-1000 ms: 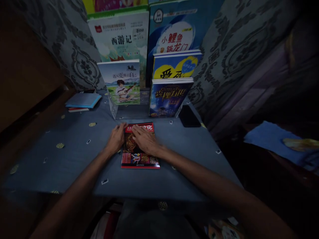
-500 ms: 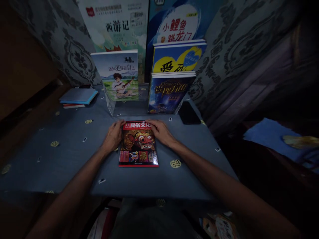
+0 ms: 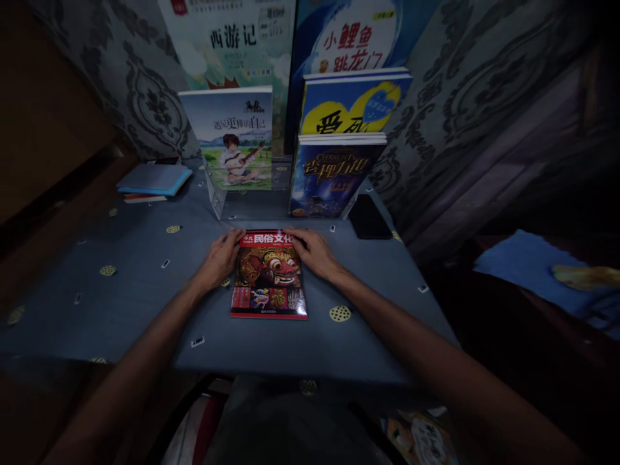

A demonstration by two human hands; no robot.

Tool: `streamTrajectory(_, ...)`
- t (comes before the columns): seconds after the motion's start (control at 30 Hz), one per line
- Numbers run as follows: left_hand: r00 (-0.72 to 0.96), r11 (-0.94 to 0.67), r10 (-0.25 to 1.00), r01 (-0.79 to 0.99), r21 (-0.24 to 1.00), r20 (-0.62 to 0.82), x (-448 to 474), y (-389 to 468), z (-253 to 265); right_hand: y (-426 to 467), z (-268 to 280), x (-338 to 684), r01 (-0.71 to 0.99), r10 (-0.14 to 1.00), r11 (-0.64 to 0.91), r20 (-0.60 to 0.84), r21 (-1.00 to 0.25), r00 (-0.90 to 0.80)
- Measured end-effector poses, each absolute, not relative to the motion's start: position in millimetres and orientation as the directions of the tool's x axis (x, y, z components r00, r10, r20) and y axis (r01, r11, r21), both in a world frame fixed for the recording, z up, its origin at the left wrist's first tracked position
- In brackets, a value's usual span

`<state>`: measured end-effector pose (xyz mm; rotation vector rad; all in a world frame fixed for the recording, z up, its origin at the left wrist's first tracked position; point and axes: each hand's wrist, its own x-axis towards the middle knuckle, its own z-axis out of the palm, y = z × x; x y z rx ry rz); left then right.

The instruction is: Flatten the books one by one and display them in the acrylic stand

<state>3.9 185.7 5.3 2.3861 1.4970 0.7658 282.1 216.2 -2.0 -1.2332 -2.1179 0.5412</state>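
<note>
Red-and-black book [image 3: 268, 279] flat on table [image 3: 271, 352], mask pictured on cover. Left hand [image 3: 224, 257] at its upper left corner, fingers touching edge; right hand [image 3: 312, 254] at upper right corner, fingers bent. Beyond, clear stand [image 3: 216, 199] bearing guitar-picture book [image 3: 232, 139] on left, dark blue book [image 3: 334, 181] on right, yellow-and-blue book [image 3: 351, 110] behind latter. Taller books [image 3: 232, 61] at back. Phone [image 3: 369, 217] just right of stand; small stack of notebooks [image 3: 152, 180] near far left corner. Blue cloth [image 3: 526, 265] off table's right side.
</note>
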Motion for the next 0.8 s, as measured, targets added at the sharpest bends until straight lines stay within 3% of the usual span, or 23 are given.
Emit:
streamTrajectory(0.4, 0.364, -0.457, 0.883, 0.813, 0.362, 0.296, -4, 152, 10, 206, 0, 275, 0.679, 0.869, 0.491, 0.257, -0.545, -0.422)
streamTrajectory(0.57, 0.348, -0.433, 0.897, 0.819, 0.376, 0.274, -3, 150, 13, 191, 12, 266, 0.759, 0.852, 0.523, 0.266, -0.388, -0.452)
streamTrajectory(0.67, 0.341, -0.428, 0.899, 0.816, 0.389, 0.275, -3, 151, 14, 175, 20, 250, 0.715, 0.777, 0.630, 0.256, -0.304, -0.576)
streamTrajectory(0.8, 0.339, -0.436, 0.893, 0.815, 0.383, 0.296, -4, 151, 11, 150, 23, 223, 0.504, 0.570, 0.814, 0.230, -0.289, -0.789)
